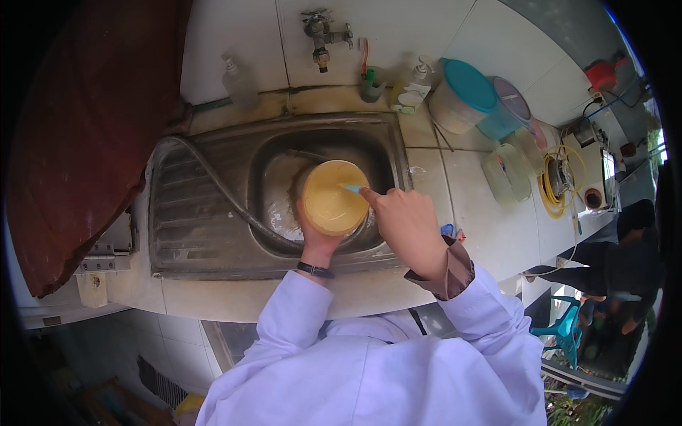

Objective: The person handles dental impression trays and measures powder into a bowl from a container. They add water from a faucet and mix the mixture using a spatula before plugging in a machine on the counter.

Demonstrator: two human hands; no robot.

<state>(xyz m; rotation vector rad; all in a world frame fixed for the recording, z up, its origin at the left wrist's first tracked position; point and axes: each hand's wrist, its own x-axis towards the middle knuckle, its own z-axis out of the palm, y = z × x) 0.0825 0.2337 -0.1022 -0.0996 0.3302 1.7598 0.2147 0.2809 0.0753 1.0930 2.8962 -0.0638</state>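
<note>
My left hand (317, 239) is closed around the side of a round yellow bowl (328, 213), held tilted over the steel sink (264, 162) with its inside facing up. Pinched in my right hand (408, 221) is a slim light-blue tool (352, 188), its tip within the bowl. Most of this tool is hidden by my fingers, so its exact kind does not show. The bowl's inner surface looks wet or smeared. A grey hose (199, 157) runs over the drainboard and down into the basin beneath the bowl.
Above the sink is a wall tap (320, 35). Along the back stand a clear pump bottle (240, 82), a cup with a toothbrush (371, 86), a yellow soap bottle (410, 91) and a teal-lidded tub (458, 99). A brown cloth (92, 128) hangs at left.
</note>
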